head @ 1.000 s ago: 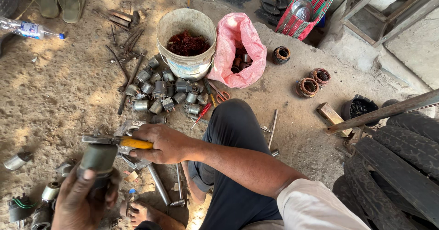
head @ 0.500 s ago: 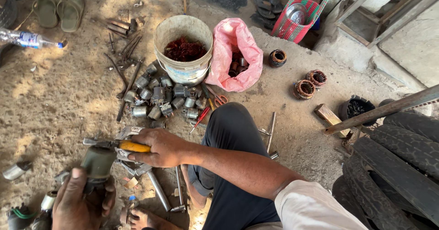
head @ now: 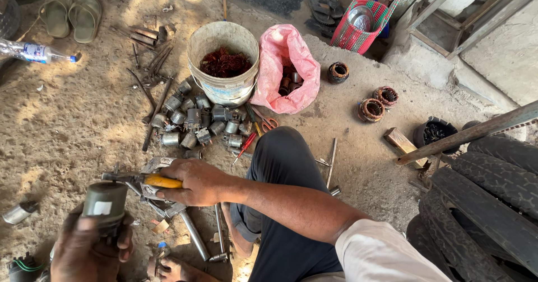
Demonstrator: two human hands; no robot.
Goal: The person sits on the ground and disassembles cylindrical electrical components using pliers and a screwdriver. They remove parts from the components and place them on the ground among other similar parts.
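My left hand [head: 89, 251] grips a small grey cylindrical motor [head: 105, 202], held upright near the bottom left. My right hand [head: 193, 182] holds a yellow-handled tool [head: 147, 180] whose metal tip points left, just above the motor's top. Beneath both hands lie metal rods and a flat metal part on the dirt. My dark-trousered knee [head: 283, 153] is bent to the right of my right hand, and a bare foot shows at the bottom edge.
A heap of several small grey motors [head: 196, 122] lies ahead. Behind it stand a white bucket [head: 223, 89] of copper wire and a pink bag [head: 286, 69] of parts. Wound stators [head: 371, 109], tyres [head: 482, 203] at right, sandals [head: 70, 13], a plastic bottle [head: 33, 51].
The motor in my left hand has risen a little toward the tool. My right hand keeps the yellow-handled tool at the motor's top; the view has shifted slightly.
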